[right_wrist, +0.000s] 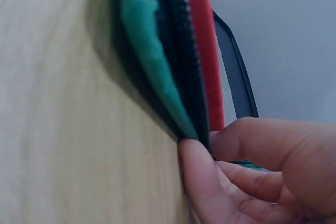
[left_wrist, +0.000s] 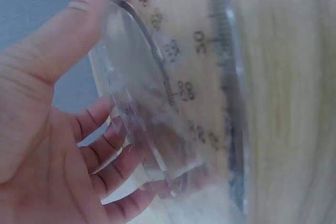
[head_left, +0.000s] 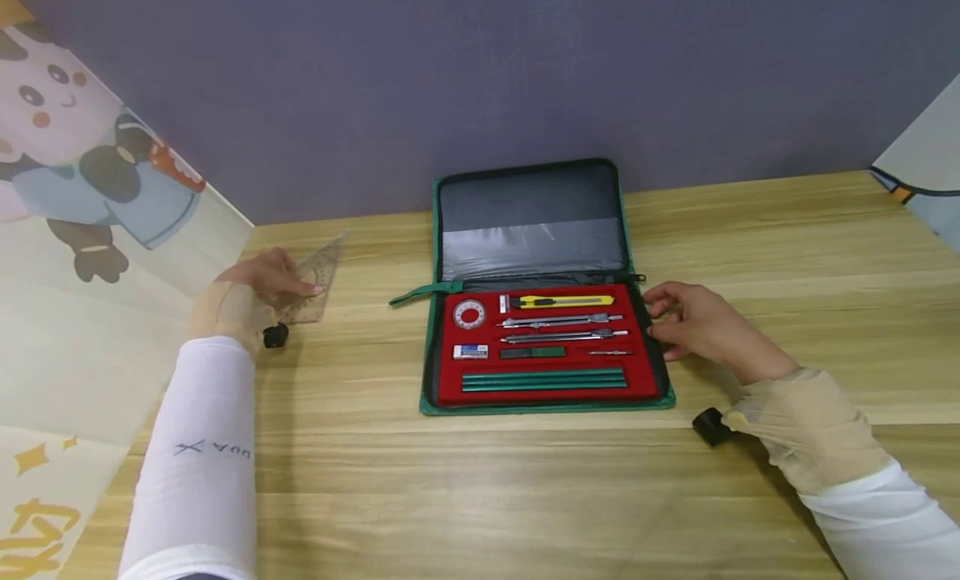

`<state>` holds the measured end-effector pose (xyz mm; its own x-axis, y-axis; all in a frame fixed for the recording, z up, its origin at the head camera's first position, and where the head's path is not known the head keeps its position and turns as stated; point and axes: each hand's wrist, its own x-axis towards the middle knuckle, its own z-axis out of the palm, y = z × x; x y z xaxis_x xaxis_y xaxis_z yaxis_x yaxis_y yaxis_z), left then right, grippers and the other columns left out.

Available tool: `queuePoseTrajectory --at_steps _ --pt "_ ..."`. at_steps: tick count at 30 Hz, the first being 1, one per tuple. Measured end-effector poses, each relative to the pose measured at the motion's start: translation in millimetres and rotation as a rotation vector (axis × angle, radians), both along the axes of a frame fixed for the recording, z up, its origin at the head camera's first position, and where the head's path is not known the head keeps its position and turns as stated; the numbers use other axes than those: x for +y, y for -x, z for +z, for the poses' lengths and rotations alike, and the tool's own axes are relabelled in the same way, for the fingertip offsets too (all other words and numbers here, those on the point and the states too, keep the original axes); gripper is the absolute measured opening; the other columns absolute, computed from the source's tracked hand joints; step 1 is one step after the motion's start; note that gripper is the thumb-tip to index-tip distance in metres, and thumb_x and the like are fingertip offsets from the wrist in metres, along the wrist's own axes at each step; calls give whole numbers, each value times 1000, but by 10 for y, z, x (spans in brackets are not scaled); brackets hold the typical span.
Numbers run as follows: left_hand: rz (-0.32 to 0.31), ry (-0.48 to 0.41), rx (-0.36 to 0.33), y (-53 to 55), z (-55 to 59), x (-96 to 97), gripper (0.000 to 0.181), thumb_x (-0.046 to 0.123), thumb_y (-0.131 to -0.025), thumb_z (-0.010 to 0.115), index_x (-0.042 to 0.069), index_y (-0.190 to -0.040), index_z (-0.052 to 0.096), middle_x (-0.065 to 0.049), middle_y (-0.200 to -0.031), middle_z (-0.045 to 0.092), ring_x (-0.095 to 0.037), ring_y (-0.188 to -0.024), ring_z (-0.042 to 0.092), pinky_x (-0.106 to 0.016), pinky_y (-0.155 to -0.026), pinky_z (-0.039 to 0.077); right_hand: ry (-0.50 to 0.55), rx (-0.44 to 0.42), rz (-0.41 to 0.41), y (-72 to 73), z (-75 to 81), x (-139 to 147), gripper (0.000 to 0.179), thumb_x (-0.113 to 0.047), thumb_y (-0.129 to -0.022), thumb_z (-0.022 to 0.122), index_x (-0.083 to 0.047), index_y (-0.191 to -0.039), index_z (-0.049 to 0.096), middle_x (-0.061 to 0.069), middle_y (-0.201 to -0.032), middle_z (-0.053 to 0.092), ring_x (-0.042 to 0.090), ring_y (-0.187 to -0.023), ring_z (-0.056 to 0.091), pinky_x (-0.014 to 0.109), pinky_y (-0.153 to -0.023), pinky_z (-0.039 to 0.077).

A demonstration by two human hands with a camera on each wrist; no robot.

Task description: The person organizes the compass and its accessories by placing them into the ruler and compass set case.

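Note:
At the left of the head view my left hand (head_left: pixel 262 273) holds a clear plastic set square (head_left: pixel 324 272), thumb on one face and fingers behind it. Close up in the left wrist view, the set square (left_wrist: pixel 202 87) shows black scale marks and a curved cut-out. On the right, my right hand (head_left: pixel 693 322) pinches the side edge of an open green zip case (head_left: pixel 431 380). The right wrist view shows thumb and finger on the case's zipped edge (right_wrist: pixel 191 77). A red tray (head_left: pixel 577 397) fills the case's lower half.
Set in the tray are a yellow cutter (head_left: pixel 570 302), compasses (head_left: pixel 562 320), an eraser (head_left: pixel 470 352), a round white disc (head_left: pixel 470 302) and green pencils (head_left: pixel 543 380). The lid (head_left: pixel 532 205) leans up near a grey wall (head_left: pixel 525 72). A printed panel (head_left: pixel 75 355) borders the left.

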<state>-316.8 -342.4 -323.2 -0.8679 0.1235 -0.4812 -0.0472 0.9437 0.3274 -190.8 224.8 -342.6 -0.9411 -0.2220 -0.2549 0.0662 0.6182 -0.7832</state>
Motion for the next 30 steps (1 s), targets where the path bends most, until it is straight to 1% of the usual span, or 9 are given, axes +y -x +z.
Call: queuePoseTrajectory --at_steps 3,6,10,18,22,24,26,28,30 --pt "12 8 -1 -12 27 31 70 51 -82 65 -6 -108 33 -17 -97 34 -30 -88 37 -40 -74 38 3 0 -1 -1 2 6 49 2 -86 57 12 -130 38 25 -111 45 17 -77 56 32 -57 55" --pt "33 8 -26 -24 58 44 83 54 -82 64 -9 -124 27 -29 -117 32 -43 -107 38 -53 -91 38 7 -2 -4 -4 0 12 49 1 -86 57 12 -130 38 25 -111 45 17 -77 56 32 -57 55" --pt "42 -16 -48 -30 60 47 96 51 -83 65 -11 -138 18 -36 -140 17 -53 -128 21 -62 -104 22 11 -4 2 -1 -8 13 50 1 -86 58 12 -130 37 25 -111 44 17 -77 56 32 -57 55" --pt "39 -3 -59 -49 61 42 89 49 -83 66 -15 -129 26 -32 -126 31 -43 -114 33 -56 -99 32 8 -3 3 -2 -2 8 49 1 -86 57 12 -130 38 24 -111 45 17 -77 56 32 -57 55" --pt "2 37 -104 -60 85 35 93 51 -85 62 -19 -134 25 -38 -135 26 -51 -123 32 -56 -101 32 15 -4 2 -3 -4 7 49 1 -86 57 12 -130 38 24 -111 45 17 -76 56 32 -57 55" --pt "-24 60 -115 -60 96 28 82 53 -84 62 -17 -123 40 -37 -131 33 -49 -120 37 -55 -98 36 16 -2 3 -3 -2 8 49 1 -86 57 12 -130 38 25 -111 45 17 -76 56 32 -57 55" --pt "-66 86 -109 -47 97 11 60 54 -84 61 -5 -94 55 -27 -108 49 -39 -102 49 -45 -87 44 17 0 4 -3 -1 9 49 1 -86 57 12 -130 38 25 -111 45 17 -76 56 32 -57 55" --pt "-76 58 -111 -31 93 -11 50 52 -84 62 9 -67 46 -10 -79 47 -24 -78 46 -35 -72 42 18 1 4 -5 -2 11 49 1 -86 57 12 -130 38 25 -111 45 17 -76 56 32 -57 55" --pt "-87 13 -113 -21 90 -36 51 50 -84 64 18 -56 35 3 -61 35 -14 -60 35 -29 -60 35 17 3 5 -8 -5 11 49 1 -86 57 12 -130 38 25 -111 45 17 -76 56 32 -57 55"
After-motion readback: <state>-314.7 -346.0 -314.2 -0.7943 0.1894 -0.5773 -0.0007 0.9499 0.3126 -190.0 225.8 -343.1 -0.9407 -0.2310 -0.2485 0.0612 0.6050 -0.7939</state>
